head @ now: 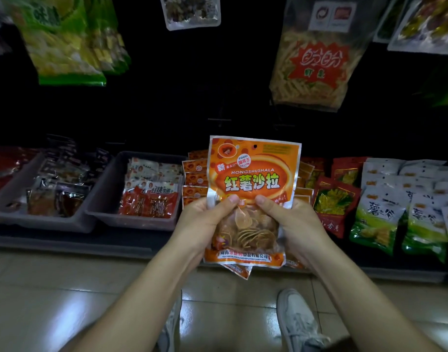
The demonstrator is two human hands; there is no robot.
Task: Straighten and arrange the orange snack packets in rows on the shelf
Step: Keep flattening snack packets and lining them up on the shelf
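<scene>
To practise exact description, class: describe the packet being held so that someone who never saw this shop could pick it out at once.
Find the low shelf crossing the picture. Before its middle, the left hand and right hand grip an orange packet. Unlike the stacked orange packets behind, it stands upright, facing us, its clear window showing chips.

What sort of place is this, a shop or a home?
Most likely a small snack shop: rows of identical orange snack packets on a low shelf, grey bins of other packaged snacks, and bags hanging above.
</scene>
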